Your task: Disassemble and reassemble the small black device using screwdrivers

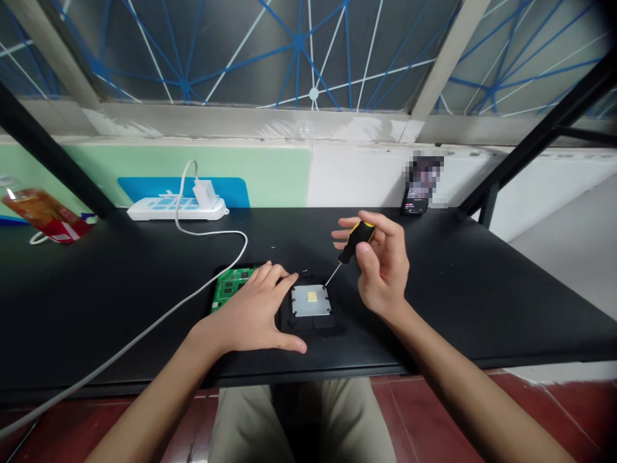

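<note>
My right hand [383, 263] grips a screwdriver [357, 242] with a black and yellow handle. Its thin shaft slants down to the left, and the tip meets the upper right corner of a silver metal plate [301, 307]. A small yellowish square [312, 296] sits mid-plate, and the plate lies within a black housing [322, 323]. My left hand [258, 308] rests with thumb and fingers spread around the left side of the housing. Partly under that hand is a green circuit board [229, 286] in a black casing.
A white cable [159, 315] runs across the table from a charger [205, 193] in a white power strip [176, 208]. A drink bottle [45, 209] stands far left. A phone [418, 186] leans on the wall at the back right. Tiny light bits lie behind the housing.
</note>
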`<state>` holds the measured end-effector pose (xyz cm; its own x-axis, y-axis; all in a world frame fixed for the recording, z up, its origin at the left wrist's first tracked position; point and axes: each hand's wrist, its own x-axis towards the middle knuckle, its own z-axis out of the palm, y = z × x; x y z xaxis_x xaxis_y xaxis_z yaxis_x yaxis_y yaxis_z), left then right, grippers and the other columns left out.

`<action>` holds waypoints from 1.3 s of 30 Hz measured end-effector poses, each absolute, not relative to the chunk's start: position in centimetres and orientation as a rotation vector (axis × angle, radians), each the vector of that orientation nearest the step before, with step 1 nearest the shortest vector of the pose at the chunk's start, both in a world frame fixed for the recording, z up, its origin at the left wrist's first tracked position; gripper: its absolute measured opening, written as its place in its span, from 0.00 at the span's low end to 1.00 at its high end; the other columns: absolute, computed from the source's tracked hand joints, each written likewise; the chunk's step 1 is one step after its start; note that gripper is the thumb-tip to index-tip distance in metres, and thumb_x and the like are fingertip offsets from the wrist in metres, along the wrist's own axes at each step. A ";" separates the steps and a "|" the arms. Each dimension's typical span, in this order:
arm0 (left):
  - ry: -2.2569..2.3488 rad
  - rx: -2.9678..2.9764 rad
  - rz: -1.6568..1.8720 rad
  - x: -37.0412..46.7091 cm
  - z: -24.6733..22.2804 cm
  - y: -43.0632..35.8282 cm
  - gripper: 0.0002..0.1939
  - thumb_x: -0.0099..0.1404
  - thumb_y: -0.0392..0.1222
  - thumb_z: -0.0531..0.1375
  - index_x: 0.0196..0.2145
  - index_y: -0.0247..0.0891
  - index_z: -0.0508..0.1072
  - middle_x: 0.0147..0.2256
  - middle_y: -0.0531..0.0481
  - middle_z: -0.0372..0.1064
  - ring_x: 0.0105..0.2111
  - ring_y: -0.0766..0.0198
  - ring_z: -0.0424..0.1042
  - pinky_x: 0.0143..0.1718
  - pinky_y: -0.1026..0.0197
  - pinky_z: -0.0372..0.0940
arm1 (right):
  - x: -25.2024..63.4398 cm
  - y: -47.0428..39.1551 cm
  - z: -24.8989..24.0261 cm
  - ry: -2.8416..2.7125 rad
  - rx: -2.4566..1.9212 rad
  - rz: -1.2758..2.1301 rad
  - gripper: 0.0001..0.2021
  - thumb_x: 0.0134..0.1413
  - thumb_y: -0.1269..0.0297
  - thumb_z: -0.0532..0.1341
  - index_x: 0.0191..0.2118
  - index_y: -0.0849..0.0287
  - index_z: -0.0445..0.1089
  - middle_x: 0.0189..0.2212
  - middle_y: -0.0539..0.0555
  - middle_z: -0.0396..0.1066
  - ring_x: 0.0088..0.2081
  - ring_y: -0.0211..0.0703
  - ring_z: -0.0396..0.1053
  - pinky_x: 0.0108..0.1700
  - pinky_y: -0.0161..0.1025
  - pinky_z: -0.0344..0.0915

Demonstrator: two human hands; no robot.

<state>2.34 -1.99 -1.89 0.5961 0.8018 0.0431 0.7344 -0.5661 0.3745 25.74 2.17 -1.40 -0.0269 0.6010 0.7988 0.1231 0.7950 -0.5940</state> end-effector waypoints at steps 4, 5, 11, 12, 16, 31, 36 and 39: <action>1.254 2.515 0.276 2.3 -1.9 -2.0 0.58 0.53 0.74 0.66 0.69 0.35 0.57 0.60 0.34 0.59 0.62 0.32 0.56 0.63 0.33 0.53 | 25.8 2.5 -1.5 -1.562 -0.674 0.285 0.21 0.59 0.64 0.66 0.57 0.43 0.67 0.46 0.53 0.64 0.38 0.43 0.73 0.35 0.45 0.78; 1.257 2.515 0.264 2.4 -1.8 -2.0 0.58 0.53 0.74 0.66 0.69 0.34 0.57 0.60 0.34 0.59 0.62 0.31 0.56 0.64 0.33 0.53 | 25.8 2.6 -1.5 -1.560 -0.687 0.255 0.21 0.58 0.65 0.67 0.56 0.43 0.68 0.45 0.53 0.64 0.38 0.43 0.71 0.34 0.45 0.78; 1.269 2.495 0.263 2.4 -1.7 -2.0 0.57 0.53 0.73 0.67 0.69 0.35 0.58 0.59 0.35 0.60 0.63 0.31 0.55 0.64 0.34 0.54 | 25.7 2.3 -1.4 -1.559 -0.668 0.345 0.19 0.65 0.65 0.59 0.60 0.45 0.64 0.44 0.53 0.67 0.37 0.42 0.74 0.36 0.45 0.78; 1.268 2.492 0.267 2.4 -1.7 -2.0 0.57 0.52 0.74 0.67 0.69 0.35 0.58 0.59 0.35 0.60 0.63 0.31 0.55 0.64 0.34 0.53 | 25.7 2.2 -1.3 -1.563 -0.647 0.385 0.19 0.67 0.65 0.57 0.61 0.45 0.63 0.44 0.53 0.69 0.38 0.42 0.75 0.37 0.45 0.78; 1.268 2.494 0.250 2.4 -1.6 -2.0 0.58 0.52 0.74 0.67 0.69 0.33 0.57 0.60 0.34 0.58 0.63 0.31 0.54 0.65 0.34 0.51 | 25.8 2.1 -1.3 -1.579 -0.589 0.442 0.18 0.70 0.63 0.53 0.62 0.47 0.62 0.46 0.53 0.73 0.39 0.42 0.77 0.38 0.44 0.77; 1.265 2.498 0.227 2.4 -1.5 -2.0 0.58 0.53 0.73 0.66 0.70 0.33 0.56 0.61 0.33 0.58 0.63 0.32 0.54 0.64 0.33 0.53 | 25.6 1.9 -1.2 -1.542 -0.679 0.333 0.23 0.67 0.62 0.58 0.66 0.45 0.60 0.48 0.55 0.76 0.35 0.43 0.78 0.37 0.47 0.81; 1.275 2.499 0.189 2.5 -1.5 -2.1 0.59 0.54 0.74 0.66 0.70 0.32 0.55 0.61 0.33 0.57 0.64 0.32 0.53 0.65 0.34 0.52 | 25.6 2.2 -1.1 -1.492 -0.638 0.302 0.19 0.67 0.64 0.58 0.61 0.46 0.64 0.48 0.54 0.76 0.35 0.41 0.79 0.37 0.45 0.81; 1.278 2.520 0.194 2.4 -1.7 -2.0 0.59 0.54 0.74 0.65 0.70 0.33 0.54 0.61 0.34 0.57 0.64 0.33 0.53 0.66 0.36 0.51 | 25.6 2.5 -1.2 -1.462 -0.621 0.309 0.18 0.67 0.65 0.59 0.61 0.47 0.63 0.48 0.54 0.74 0.36 0.40 0.79 0.38 0.43 0.81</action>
<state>2.38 -2.03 -1.68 0.5932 0.8049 -0.0182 0.7631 -0.5549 0.3314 25.59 2.49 -1.18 0.1069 0.5539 0.8257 0.1727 0.8075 -0.5640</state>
